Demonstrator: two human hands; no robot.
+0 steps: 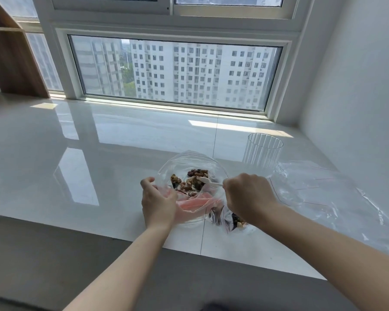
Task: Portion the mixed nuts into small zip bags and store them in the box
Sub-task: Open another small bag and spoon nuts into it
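Left hand (158, 204) fingers curled in a grip; right hand (249, 197) fisted, both forearms outstretched

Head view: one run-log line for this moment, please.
stage: scooping | left hand: holds zip bag open | right hand: grips white spoon over mixed nuts in clear bowl

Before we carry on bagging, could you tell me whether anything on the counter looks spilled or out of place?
Nothing looks spilled. The nuts sit inside the clear bowl, and a few show in the small bag beside it. The right hand holds a white spoon; the left hand holds the bag's mouth. Spare bags lie rumpled at the right.
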